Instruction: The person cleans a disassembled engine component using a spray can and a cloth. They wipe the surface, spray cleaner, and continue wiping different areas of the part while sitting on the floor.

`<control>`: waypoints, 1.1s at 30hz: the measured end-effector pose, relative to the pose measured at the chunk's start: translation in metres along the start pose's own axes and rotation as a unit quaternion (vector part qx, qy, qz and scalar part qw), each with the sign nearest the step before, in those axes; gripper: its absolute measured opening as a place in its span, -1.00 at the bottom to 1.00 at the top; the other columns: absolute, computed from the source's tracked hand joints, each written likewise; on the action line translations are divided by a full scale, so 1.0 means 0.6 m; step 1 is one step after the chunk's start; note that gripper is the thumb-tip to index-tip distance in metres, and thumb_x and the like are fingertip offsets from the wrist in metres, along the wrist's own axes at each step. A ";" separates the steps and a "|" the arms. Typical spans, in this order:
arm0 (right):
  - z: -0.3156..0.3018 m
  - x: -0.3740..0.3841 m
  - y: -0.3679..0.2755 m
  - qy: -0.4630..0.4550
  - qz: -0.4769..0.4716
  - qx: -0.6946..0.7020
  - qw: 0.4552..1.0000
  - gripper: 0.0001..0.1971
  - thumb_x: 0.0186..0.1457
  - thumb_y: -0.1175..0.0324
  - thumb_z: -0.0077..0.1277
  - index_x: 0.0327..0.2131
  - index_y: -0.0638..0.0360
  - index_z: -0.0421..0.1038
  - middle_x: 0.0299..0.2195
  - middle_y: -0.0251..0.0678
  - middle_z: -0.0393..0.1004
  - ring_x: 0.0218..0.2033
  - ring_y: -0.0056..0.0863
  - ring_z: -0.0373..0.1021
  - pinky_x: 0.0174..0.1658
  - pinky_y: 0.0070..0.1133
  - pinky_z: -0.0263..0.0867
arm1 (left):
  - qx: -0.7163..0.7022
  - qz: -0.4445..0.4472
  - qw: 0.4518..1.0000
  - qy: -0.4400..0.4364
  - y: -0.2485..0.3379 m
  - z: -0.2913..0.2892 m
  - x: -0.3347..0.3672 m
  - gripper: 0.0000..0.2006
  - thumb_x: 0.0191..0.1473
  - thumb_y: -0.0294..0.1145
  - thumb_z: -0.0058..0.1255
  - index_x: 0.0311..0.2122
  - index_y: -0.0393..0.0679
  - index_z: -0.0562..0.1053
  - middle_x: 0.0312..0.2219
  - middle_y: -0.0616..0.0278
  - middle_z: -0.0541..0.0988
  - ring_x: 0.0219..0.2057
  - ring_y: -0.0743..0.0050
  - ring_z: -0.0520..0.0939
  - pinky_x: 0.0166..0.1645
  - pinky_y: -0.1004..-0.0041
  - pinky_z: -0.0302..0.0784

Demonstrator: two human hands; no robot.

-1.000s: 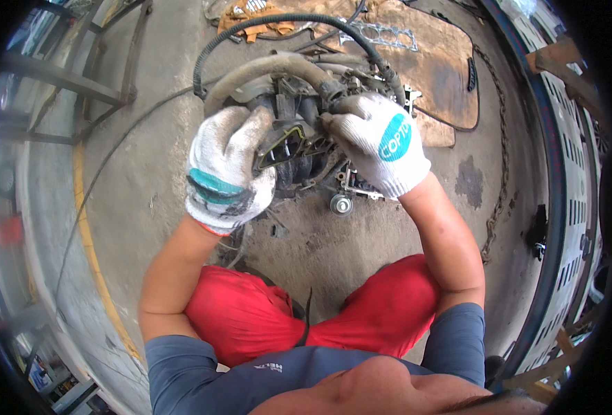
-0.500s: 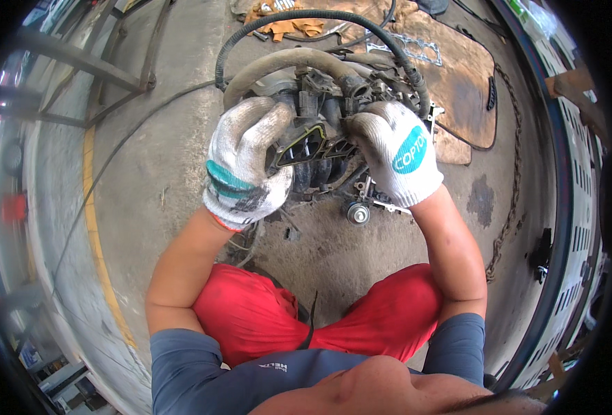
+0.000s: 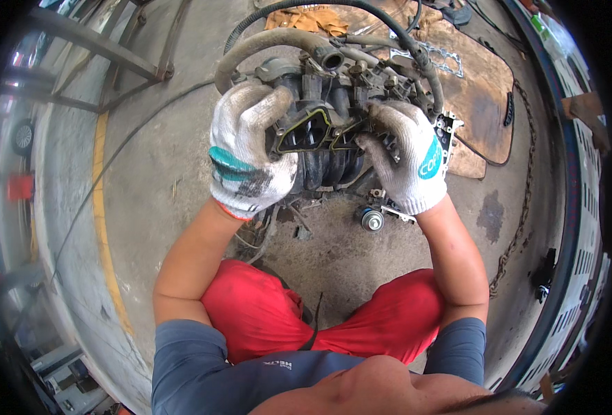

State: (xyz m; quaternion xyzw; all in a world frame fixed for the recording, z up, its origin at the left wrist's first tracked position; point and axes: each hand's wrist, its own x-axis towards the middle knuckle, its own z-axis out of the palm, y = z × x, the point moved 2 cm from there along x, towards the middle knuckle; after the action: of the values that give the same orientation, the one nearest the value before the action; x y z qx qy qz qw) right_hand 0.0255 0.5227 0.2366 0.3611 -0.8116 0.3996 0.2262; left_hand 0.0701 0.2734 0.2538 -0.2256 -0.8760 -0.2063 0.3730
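Between my two gloved hands is a dirty black intake manifold [image 3: 314,166], its port openings turned towards me. A yellow-green seal [image 3: 283,140] runs round the ports. My left hand [image 3: 251,152] is closed round the manifold's left end, with the thumb below. At the right end, my right hand [image 3: 408,162] grips it, fingers over the top and thumb by the lower port edge. Attached or lying behind are a thick grey-brown hose [image 3: 268,40] with an open end and a black corrugated hose [image 3: 245,28]. Some fingertips are hidden behind the manifold.
Beside my right hand lies a pale metal engine part [image 3: 448,138]; a round silver-topped part [image 3: 372,220] is nearer. Stained cardboard [image 3: 489,90] bears a flat gasket [image 3: 448,61]. An orange cloth [image 3: 313,19], chain [image 3: 522,214] and metal frame [image 3: 105,52] lie around.
The view has shifted, so the scene sits further right. The manifold has tipped slightly, showing more of its ports and runners. My right thumb has come lower beside the port edge.
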 end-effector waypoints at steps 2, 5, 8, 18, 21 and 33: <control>-0.003 -0.010 -0.001 -0.007 0.025 -0.001 1.000 -0.50 0.02 0.45 0.36 0.07 0.22 0.50 -0.08 -0.05 0.58 -0.06 -0.01 0.52 0.03 -0.25 0.45 | -0.011 -0.020 1.000 0.005 0.004 0.000 -0.003 -0.41 -0.06 -0.33 0.35 0.13 -0.22 0.49 0.04 -0.08 0.52 0.08 -0.16 0.57 0.19 0.09 0.53; -0.010 -0.020 0.004 0.015 0.033 -0.026 0.999 -0.49 0.03 0.44 0.36 0.08 0.24 0.49 -0.07 -0.04 0.58 -0.06 -0.02 0.52 0.04 -0.25 0.45 | 0.027 -0.026 0.999 0.000 0.003 -0.001 -0.005 -0.41 -0.08 -0.38 0.29 0.13 -0.23 0.49 0.05 -0.10 0.50 0.10 -0.11 0.56 0.19 0.13 0.54; -0.017 -0.028 0.003 -0.002 0.148 0.030 0.989 -0.48 0.03 0.44 0.36 0.10 0.25 0.48 -0.06 -0.03 0.57 -0.07 -0.01 0.52 0.04 -0.25 0.46 | -0.008 -0.063 0.998 0.002 0.002 -0.004 -0.009 -0.40 -0.03 -0.31 0.31 0.15 -0.26 0.47 0.07 -0.06 0.50 0.14 -0.02 0.56 0.22 0.18 0.53; 0.026 -0.057 0.028 -0.082 0.170 0.019 0.982 -0.41 0.13 0.36 0.29 0.24 0.18 0.39 0.05 0.00 0.53 0.06 -0.01 0.49 0.12 -0.30 0.43 | -0.038 -0.167 0.985 -0.035 -0.005 -0.001 -0.036 -0.29 0.03 -0.32 0.41 0.25 -0.32 0.37 0.18 -0.02 0.51 0.26 0.09 0.51 0.41 0.19 0.35; 0.038 -0.061 0.038 -0.076 0.157 0.038 0.984 -0.40 0.16 0.48 0.24 0.28 0.26 0.36 0.12 0.02 0.49 0.17 -0.06 0.44 0.26 -0.34 0.36 | -0.014 -0.142 0.989 -0.047 0.001 0.000 -0.034 -0.25 0.01 -0.37 0.43 0.28 -0.34 0.33 0.18 -0.06 0.50 0.25 0.06 0.51 0.40 0.19 0.36; 0.047 -0.080 0.058 -0.086 0.149 0.101 0.980 -0.41 0.13 0.46 0.23 0.26 0.15 0.40 0.24 -0.08 0.46 0.30 -0.06 0.34 0.36 -0.30 0.27 | -0.143 -0.219 0.965 -0.010 0.017 0.008 -0.042 -0.25 0.04 -0.49 0.38 0.29 -0.36 0.26 0.22 -0.06 0.39 0.28 0.13 0.41 0.41 0.19 0.32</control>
State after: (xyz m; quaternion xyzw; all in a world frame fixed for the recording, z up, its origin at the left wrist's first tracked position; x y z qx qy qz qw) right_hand 0.0273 0.5339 0.1720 0.2905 -0.8282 0.4760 0.0559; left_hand 0.0882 0.2782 0.2339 -0.0814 -0.8691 -0.4034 0.2744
